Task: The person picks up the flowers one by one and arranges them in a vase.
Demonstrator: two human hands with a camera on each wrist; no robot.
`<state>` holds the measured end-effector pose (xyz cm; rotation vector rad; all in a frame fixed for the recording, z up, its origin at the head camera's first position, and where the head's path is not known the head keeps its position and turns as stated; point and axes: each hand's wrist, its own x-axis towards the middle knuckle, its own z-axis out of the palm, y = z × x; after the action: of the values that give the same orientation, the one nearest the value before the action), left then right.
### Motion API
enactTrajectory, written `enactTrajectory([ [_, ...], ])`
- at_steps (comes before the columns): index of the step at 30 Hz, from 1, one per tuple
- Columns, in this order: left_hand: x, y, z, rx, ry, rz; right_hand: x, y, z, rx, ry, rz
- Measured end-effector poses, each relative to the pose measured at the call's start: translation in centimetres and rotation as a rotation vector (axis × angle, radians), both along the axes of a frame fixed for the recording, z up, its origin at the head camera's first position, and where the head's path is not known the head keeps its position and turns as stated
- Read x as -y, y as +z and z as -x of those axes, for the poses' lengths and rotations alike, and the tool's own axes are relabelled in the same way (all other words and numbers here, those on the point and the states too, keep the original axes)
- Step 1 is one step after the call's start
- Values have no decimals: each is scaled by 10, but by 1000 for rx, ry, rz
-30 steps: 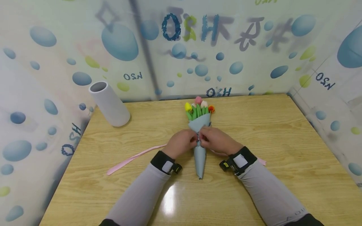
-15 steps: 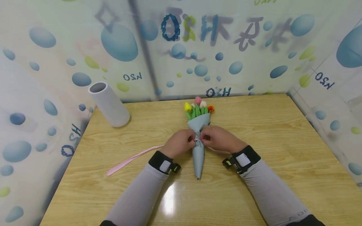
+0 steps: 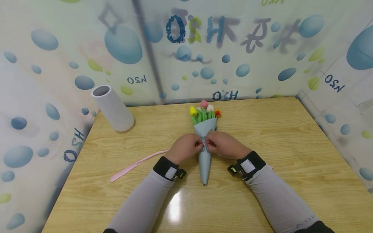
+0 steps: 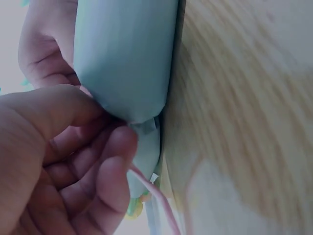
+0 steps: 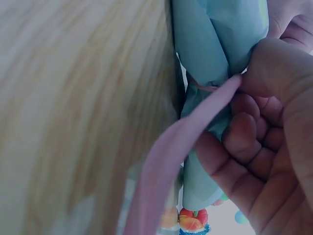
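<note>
A bouquet of tulips [image 3: 204, 111] in yellow, pink, white and orange lies on the table, wrapped in a blue-grey paper cone [image 3: 205, 168]. Pink ribbon [image 3: 131, 169] runs round the cone's narrow waist, its left tail stretched over the table. My left hand [image 3: 186, 147] pinches the ribbon at the waist from the left; in the left wrist view a thin pink strand [image 4: 161, 203] leaves its curled fingers. From the right, my right hand [image 3: 227, 144] pinches the other side, and the broad ribbon tail [image 5: 171, 142] hangs from its thumb and fingers. The knot itself is mostly hidden by fingertips.
A tall white vase [image 3: 113, 108] stands at the table's back left corner. The wooden table [image 3: 291, 136] ends at a patterned cloth wall [image 3: 247, 58] behind it. Wrist cameras on black straps [image 3: 253, 163] sit close over the tabletop.
Both hands stay at the cone's waist. They drew slightly apart half a second ago, tightening the ribbon, and have since come closer together again. The bouquet has shifted only slightly.
</note>
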<state>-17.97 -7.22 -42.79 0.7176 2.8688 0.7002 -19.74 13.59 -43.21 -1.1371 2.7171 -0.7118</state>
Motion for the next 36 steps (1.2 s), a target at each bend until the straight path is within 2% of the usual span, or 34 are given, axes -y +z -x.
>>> enactTrajectory([
  [4, -1, -1, -1, -21, 0, 0, 1, 1, -1, -7, 8, 7],
  [13, 1, -4, 0, 9, 8, -18, 1, 2, -1, 25, 0, 1],
  [19, 8, -2, 0, 57, 52, -36, -3, 4, 1, 37, -30, 2],
  [25, 13, 1, -1, 104, 57, -13, -4, 1, 4, 15, -41, -42],
  [31, 13, 5, -2, 94, 62, 23, -6, 3, 3, -16, -64, -46],
  [36, 9, 9, -3, 69, 40, -13, -5, 6, 1, 30, -66, 8],
])
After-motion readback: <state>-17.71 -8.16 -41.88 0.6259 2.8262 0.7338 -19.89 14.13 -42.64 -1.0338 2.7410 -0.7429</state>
